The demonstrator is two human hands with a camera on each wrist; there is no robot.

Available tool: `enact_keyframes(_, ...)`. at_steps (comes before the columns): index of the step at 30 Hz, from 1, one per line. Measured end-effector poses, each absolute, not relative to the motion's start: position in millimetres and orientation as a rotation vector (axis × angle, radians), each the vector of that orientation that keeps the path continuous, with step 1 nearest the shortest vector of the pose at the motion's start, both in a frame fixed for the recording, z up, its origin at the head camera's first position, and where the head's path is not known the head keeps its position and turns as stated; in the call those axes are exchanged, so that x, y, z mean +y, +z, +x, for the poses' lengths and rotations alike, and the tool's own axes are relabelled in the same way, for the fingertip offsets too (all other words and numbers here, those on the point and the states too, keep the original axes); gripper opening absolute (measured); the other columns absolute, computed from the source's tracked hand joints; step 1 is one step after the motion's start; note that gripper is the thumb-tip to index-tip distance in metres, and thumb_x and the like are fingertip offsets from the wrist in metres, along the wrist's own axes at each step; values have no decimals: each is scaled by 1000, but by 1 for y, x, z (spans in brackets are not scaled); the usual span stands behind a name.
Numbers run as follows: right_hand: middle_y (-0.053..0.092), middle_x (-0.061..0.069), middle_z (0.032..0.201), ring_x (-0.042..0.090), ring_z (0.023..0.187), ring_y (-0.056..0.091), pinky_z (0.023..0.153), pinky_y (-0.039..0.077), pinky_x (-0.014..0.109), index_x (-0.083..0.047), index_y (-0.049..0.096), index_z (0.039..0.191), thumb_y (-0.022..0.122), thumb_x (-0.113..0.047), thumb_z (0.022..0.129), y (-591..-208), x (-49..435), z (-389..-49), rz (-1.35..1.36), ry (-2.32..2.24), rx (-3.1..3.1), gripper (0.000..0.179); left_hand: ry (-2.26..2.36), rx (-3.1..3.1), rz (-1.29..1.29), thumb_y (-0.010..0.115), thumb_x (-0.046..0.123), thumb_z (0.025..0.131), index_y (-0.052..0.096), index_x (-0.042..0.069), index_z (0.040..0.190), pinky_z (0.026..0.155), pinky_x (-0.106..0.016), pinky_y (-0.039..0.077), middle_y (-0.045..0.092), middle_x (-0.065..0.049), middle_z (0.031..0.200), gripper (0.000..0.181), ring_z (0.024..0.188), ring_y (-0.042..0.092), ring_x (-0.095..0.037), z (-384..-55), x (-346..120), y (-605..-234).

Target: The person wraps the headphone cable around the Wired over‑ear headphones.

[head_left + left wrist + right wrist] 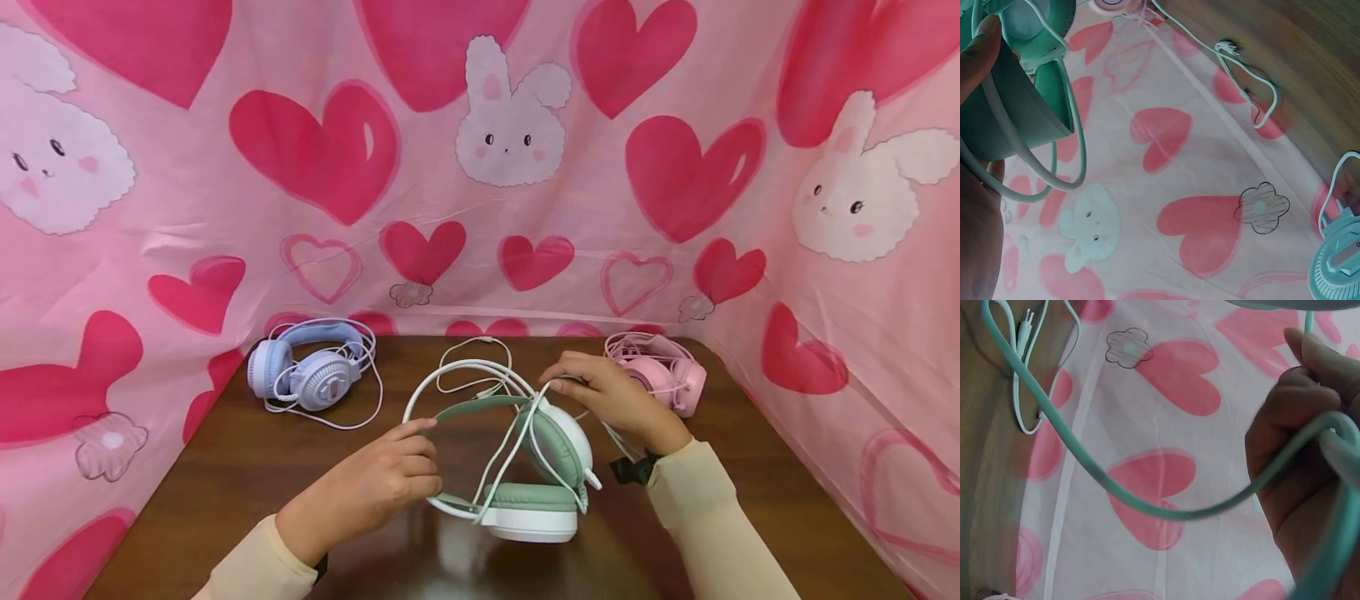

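Note:
White headphones with green cushions (534, 525) are held up over the middle of the table, ear cups toward the right. My left hand (367, 479) grips their headband at its left side; in the left wrist view the thumb presses on the green headband pad (1022, 119). Above the upper ear cup, my right hand (615, 398) pinches the headphones' cable, which loops across the band and cups. The right wrist view shows this cable (1166, 512) curving out from the curled fingers. The cable's plug end (487, 392) lies on the table behind the headphones.
Light blue-purple headphones (326, 382) with a coiled white cable rest at the back left of the brown table (247, 500). Pink headphones (686, 387) sit at the back right, partly behind my right hand. A pink heart-and-rabbit cloth (480, 225) hangs around the table.

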State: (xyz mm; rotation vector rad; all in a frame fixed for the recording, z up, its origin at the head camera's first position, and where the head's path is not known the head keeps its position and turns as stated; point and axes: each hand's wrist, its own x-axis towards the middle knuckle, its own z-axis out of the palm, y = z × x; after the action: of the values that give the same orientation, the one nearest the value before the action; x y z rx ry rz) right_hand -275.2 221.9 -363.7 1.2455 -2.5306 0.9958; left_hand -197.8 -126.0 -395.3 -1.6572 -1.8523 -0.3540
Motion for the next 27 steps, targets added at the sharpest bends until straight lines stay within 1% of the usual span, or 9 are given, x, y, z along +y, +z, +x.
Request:
enact_keyframes(4,60,-6,99,16,85,55,74,44,26,-12,67,117,56,2,95,-366,223,-282,1352,1056,-2515,29,-351,-1837,-1639,54,2,85,66,14,81,103,-49,39,59,6,77,17,84,58,-18,-200,-129,-400)
enact_keyframes(6,60,-2,101,19,86,54,74,44,27,-8,66,118,54,5,95,-368,222,-286,1382,1077,-2488,30,-345,-1826,-1640,53,2,85,66,14,82,102,-50,39,59,6,77,18,84,59,-18,-201,-129,-402)
enact_keyframes(9,59,-4,100,17,85,54,74,44,26,-10,67,119,54,3,96,-368,219,-291,1365,1076,-2464,29,-335,-1826,-1653,53,2,86,65,14,82,102,-50,39,59,7,79,18,85,58,-17,-203,-129,-403)
enact_keyframes(13,60,-8,95,9,80,53,70,45,26,-17,69,115,60,-7,95,-367,216,-300,1301,975,-2425,24,-325,-1829,-1665,53,2,86,64,15,83,102,-49,39,59,7,80,18,86,57,-17,-206,-129,-403)
enact_keyframes(17,65,-10,93,7,78,56,68,48,28,-16,72,106,66,-13,92,-372,216,-312,1233,911,-2417,15,-321,-1820,-1653,53,2,86,65,15,83,102,-50,39,59,7,79,17,86,58,-17,-209,-131,-403)
enact_keyframes(20,66,-12,89,5,78,58,67,49,28,-17,73,98,67,-18,92,-378,217,-320,1171,915,-2468,9,-320,-1813,-1639,53,3,87,65,14,83,101,-50,39,59,6,79,17,86,58,-17,-212,-132,-402)
enact_keyframes(22,66,-12,85,6,76,58,66,49,28,-16,73,95,67,-20,92,-381,217,-324,1143,928,-2498,8,-317,-1811,-1632,54,4,87,66,14,84,101,-50,39,60,6,80,16,87,58,-16,-214,-132,-402)
enact_keyframes(24,65,-12,85,6,76,57,66,49,28,-17,73,95,66,-20,93,-383,217,-328,1127,921,-2510,8,-317,-1811,-1629,54,4,87,66,14,84,101,-50,39,60,7,81,16,88,57,-16,-215,-133,-402)
enact_keyframes(27,64,-10,89,6,78,56,69,49,29,-16,72,102,64,-15,94,-386,215,-334,1163,870,-2480,12,-323,-1814,-1626,55,4,87,66,14,85,101,-50,40,60,7,81,16,90,56,-15,-218,-133,-401)
